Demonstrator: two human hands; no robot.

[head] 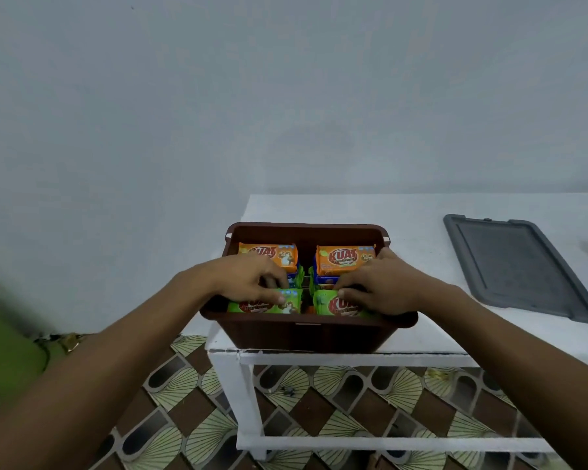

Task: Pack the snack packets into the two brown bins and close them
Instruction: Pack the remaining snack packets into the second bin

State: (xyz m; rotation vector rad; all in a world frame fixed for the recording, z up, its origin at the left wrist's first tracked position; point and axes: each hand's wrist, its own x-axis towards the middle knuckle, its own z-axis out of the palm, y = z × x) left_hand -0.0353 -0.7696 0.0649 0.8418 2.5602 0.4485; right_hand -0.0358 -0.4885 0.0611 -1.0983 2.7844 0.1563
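1. I see one brown bin (306, 330) at the near left corner of the white worktop (421, 218), open at the top. A second bin is not in view.
2. Inside it, two orange packets (345, 261) stand at the back and two green packets (269, 301) sit at the front, with blue ones just visible between the rows.
3. My left hand (248, 278) curls its grip onto the front-left green packet, thumb and fingers touching its top edge.
4. My right hand (377, 288) does the same on the front-right green packet (333, 303), fingers bent over its upper edge.
5. I judge this as the packing step, seating the front row down into the bin.
6. A grey lid (520, 269) lies flat on the worktop, well apart to the right.
7. Next, I reckon, both grips need to let go once the packets sit below the rim, then the right hand reaches for the lid and sets it squarely on the bin.
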